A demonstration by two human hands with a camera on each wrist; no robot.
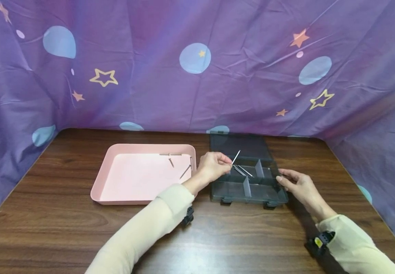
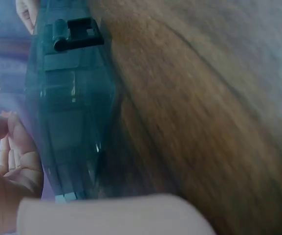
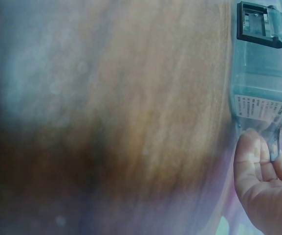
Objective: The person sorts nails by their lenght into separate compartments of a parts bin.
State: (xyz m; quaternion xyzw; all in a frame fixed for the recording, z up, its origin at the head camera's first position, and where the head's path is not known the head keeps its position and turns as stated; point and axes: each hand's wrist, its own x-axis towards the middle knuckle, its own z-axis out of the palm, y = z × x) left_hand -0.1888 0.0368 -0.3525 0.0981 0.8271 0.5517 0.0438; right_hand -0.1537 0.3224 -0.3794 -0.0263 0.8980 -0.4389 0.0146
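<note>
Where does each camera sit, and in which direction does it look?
Head: worn on the head, looks forward and down at the pink tray, the compartment box, both forearms; left hand pinches a nail.
Left wrist: beside the box, along the table; left hand and sleeve show.
Right wrist: low over the table; right hand touches the box corner.
Shared: the box, the table.

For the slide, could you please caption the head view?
Left hand pinches a nail over the divided box; right hand steadies it beside the pink tray.
</note>
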